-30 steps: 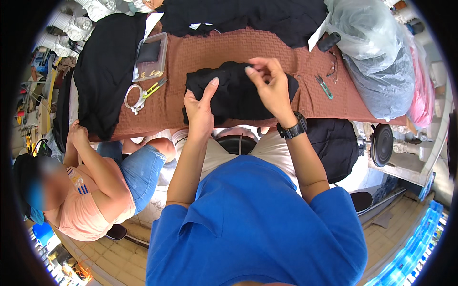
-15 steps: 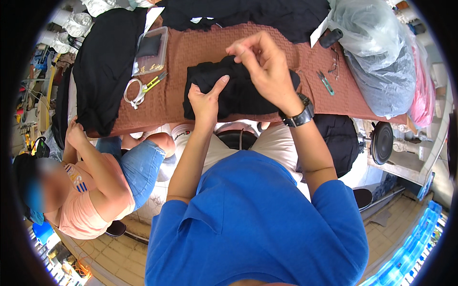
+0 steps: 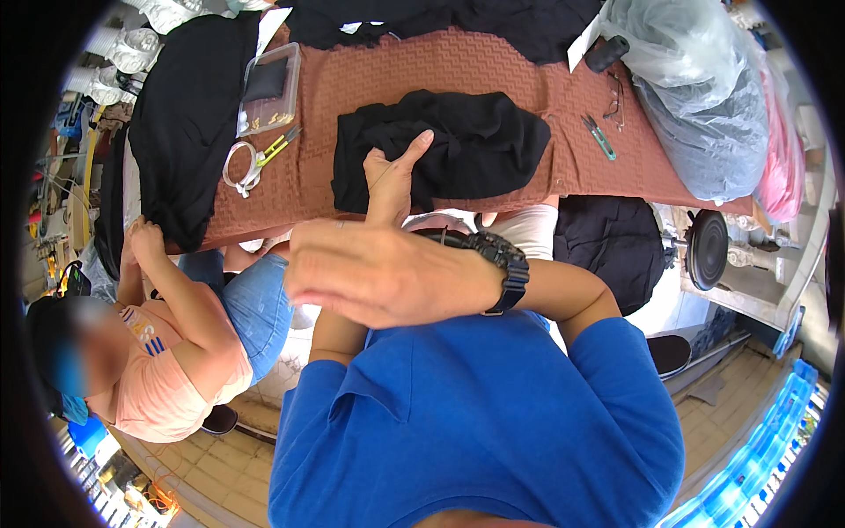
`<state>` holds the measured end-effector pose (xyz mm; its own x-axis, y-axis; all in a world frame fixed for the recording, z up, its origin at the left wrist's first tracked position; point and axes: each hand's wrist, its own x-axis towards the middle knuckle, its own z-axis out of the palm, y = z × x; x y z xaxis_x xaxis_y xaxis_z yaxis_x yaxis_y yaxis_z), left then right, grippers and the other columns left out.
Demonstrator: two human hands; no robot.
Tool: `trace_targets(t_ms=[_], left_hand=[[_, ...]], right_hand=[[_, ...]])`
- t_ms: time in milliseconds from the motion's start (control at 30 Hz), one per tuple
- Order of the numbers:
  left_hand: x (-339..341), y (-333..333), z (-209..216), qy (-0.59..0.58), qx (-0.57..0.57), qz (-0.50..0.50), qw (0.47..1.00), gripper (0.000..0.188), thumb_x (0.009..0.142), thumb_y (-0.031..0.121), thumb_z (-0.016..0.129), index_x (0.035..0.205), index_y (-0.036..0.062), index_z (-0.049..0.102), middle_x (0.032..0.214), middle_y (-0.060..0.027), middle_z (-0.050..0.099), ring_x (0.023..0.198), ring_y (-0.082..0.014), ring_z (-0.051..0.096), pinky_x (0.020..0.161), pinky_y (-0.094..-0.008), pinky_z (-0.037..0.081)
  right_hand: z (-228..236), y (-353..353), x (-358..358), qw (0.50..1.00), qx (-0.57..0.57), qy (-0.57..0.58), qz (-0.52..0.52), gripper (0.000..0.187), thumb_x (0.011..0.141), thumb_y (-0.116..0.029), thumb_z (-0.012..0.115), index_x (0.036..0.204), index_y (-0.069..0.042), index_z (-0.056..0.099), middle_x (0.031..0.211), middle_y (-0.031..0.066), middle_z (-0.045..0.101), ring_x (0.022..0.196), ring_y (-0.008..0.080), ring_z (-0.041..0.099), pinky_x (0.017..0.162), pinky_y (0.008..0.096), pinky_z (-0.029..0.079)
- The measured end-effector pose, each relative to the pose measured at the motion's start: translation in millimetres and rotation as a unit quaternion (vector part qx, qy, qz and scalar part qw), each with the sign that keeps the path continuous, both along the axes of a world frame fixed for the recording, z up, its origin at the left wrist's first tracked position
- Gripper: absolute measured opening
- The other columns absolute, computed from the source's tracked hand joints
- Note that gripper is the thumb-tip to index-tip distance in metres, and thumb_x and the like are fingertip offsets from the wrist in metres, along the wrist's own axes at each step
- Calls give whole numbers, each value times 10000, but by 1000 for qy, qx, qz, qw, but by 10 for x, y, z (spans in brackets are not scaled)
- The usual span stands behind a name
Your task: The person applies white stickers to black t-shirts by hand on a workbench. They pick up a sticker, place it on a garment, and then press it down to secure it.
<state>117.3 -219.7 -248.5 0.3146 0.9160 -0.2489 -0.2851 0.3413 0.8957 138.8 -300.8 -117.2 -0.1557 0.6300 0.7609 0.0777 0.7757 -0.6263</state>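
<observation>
A bundle of black cloth (image 3: 480, 141) lies gathered on the table near its front edge. My left hand (image 3: 392, 180) grips the near left part of it, thumb on top, its other fingers hidden in the folds. My right hand (image 3: 378, 273), with a black watch on the wrist, is raised over my lap and drawn back from the cloth. Its back faces up and the fingers are curled closed. Whatever the fingertips pinch, if anything, is hidden.
A brown textured cover (image 3: 352, 75) spans the table. At left sit a clear plastic box (image 3: 293, 88), yellow-handled scissors (image 3: 277, 148) and a white ring (image 3: 236, 167). Green thread snips (image 3: 600, 139), glasses (image 3: 616, 101) and plastic bags (image 3: 695, 114) are right. A co-worker (image 3: 189, 326) handles black cloth at left.
My right hand has swung from above the cloth back toward my chest and to the left, its fingers now turned out of sight. My left hand keeps its hold, shifting slightly.
</observation>
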Motion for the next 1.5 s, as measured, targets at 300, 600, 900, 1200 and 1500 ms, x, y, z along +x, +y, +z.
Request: trace_targets(t_ms=[300,600,900,1200,1500], left_hand=[[0,8,-76,23,10,-7,1000,303,828,159,886,995,-19,707,982,-83,737,881,-131,684,838,-272,552],[59,15,-55,35,17,-3,999,265,852,152,864,1002,-17,726,981,-71,738,893,-127,684,864,-260,545],[87,2,17,43,25,6,999,234,869,180,853,961,-3,739,954,-56,736,854,-116,669,822,-256,537],[20,31,310,-183,-130,-100,969,327,964,197,723,1171,-46,656,1118,-110,726,1048,-192,700,976,-330,543],[149,-13,574,-14,-119,-101,988,366,885,166,817,1121,-83,690,1120,-141,733,1015,-195,717,933,-337,577]], right_hand=[[143,-241,-188,992,-46,56,103,116,941,-35,670,976,-8,563,930,112,516,726,257,585,631,370,491],[245,-388,-330,974,-53,96,200,136,1001,-97,621,957,-7,527,910,125,497,760,282,580,654,390,488],[306,-449,-343,966,-59,112,227,162,997,-91,615,926,0,502,901,130,501,770,281,587,651,395,486],[195,-457,-217,944,-140,111,276,133,986,-98,618,938,-10,532,897,128,541,805,305,607,701,421,480],[56,-529,-194,932,-170,113,301,102,952,-103,646,937,-21,588,888,110,606,829,291,628,768,419,495]])
